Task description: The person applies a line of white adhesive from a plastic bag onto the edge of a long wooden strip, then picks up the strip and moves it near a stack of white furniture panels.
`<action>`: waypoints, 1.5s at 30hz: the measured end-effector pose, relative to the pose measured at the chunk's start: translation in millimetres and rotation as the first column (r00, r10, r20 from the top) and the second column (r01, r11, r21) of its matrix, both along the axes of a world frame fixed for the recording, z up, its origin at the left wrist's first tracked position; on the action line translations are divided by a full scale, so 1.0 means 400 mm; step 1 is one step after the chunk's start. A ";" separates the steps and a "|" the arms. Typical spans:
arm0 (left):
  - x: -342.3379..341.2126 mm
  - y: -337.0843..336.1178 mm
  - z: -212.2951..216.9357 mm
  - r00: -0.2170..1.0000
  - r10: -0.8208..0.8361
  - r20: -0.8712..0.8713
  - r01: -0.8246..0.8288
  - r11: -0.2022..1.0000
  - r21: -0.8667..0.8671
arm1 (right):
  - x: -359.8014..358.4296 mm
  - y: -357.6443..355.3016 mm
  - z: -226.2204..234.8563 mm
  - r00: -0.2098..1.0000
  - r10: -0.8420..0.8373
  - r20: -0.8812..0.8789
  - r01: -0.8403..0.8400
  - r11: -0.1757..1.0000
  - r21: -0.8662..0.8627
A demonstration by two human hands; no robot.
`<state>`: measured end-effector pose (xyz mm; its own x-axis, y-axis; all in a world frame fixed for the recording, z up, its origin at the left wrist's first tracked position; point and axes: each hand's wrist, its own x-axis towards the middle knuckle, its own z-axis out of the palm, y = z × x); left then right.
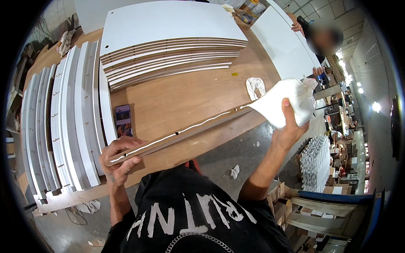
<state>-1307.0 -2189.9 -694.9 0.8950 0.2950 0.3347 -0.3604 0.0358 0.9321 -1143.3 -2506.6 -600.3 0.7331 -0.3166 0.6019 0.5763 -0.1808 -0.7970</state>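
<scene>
My left hand point(120, 158) grips the near-left end of a narrow board point(190, 128), thumb below and fingers over its far side. The board slants up to the right, its brown edge facing up, with a few dark holes in it. A white line of glue runs along that edge. My right hand point(291, 126) is wrapped round a clear plastic bag of white glue point(287, 101), bulging and twisted at its top. The bag's narrow tip meets the board's edge near its right end. A phone point(124, 121) lies on the table beyond my left hand.
A stack of white panels point(168, 29) stands at the back of the wooden table point(168, 90). Long white strips point(71, 114) lie in rows at left. A crumpled white cloth point(255, 87) sits near the bag. At back right, another person holds a white panel point(282, 40).
</scene>
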 end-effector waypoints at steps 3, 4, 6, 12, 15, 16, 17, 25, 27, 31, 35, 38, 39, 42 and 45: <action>-0.001 -0.002 0.000 1.000 0.013 -0.005 -0.013 1.000 0.004 | -0.001 0.005 0.006 1.000 -0.023 -0.014 0.024 0.999 0.031; -0.002 -0.002 -0.002 1.000 0.022 -0.011 -0.022 1.000 0.009 | 0.000 0.005 0.008 0.999 -0.035 -0.022 0.036 0.999 0.034; -0.001 -0.001 -0.004 0.999 0.031 -0.012 -0.031 0.999 0.016 | 0.012 -0.014 0.002 0.999 -0.043 -0.015 0.043 0.999 -0.010; 0.000 0.000 -0.005 1.000 0.026 -0.015 -0.026 0.999 0.019 | 0.009 -0.015 0.017 0.998 -0.056 -0.029 0.056 0.998 0.012; -0.002 0.000 -0.006 0.999 0.024 -0.024 -0.024 1.000 0.011 | 0.012 -0.017 0.020 0.997 -0.070 -0.021 0.070 0.997 0.020; -0.002 0.000 -0.005 0.999 0.027 -0.026 -0.027 1.000 0.008 | 0.015 -0.020 0.019 0.997 -0.078 -0.020 0.078 0.997 0.016; -0.002 -0.001 -0.003 0.999 0.030 -0.029 -0.030 1.000 0.005 | 0.017 -0.023 0.019 0.996 -0.083 -0.019 0.083 0.996 0.016; -0.002 -0.002 -0.003 0.999 0.030 -0.030 -0.030 1.000 -0.007 | 0.038 -0.060 0.012 0.989 -0.145 -0.025 0.144 0.988 -0.050; -0.003 -0.002 -0.004 0.999 0.032 -0.033 -0.032 0.999 -0.006 | 0.042 -0.064 0.011 0.988 -0.154 -0.032 0.153 0.988 -0.028; -0.005 -0.003 -0.005 0.999 0.036 -0.024 -0.036 0.999 -0.019 | 0.057 -0.082 0.009 0.987 -0.161 -0.021 0.160 0.986 -0.036; -0.009 -0.001 0.000 0.998 0.042 -0.054 -0.041 0.999 0.021 | 0.060 -0.091 0.016 0.981 -0.189 -0.036 0.187 0.981 -0.045; -0.011 0.003 -0.013 0.998 0.052 -0.028 -0.050 0.998 0.050 | 0.069 -0.106 0.033 0.976 -0.212 -0.049 0.211 0.977 -0.028; -0.011 0.002 -0.017 0.998 0.057 -0.012 -0.057 0.998 0.031 | 0.076 -0.116 0.038 0.975 -0.215 -0.063 0.214 0.977 -0.019; -0.009 -0.004 -0.028 0.997 0.053 0.050 -0.051 0.998 -0.033 | 0.106 -0.150 0.042 0.980 -0.185 -0.077 0.193 0.975 0.113; -0.010 -0.003 -0.058 0.991 0.134 0.025 -0.135 0.989 0.059 | 0.146 -0.186 0.032 0.993 -0.080 -0.091 0.108 0.921 0.375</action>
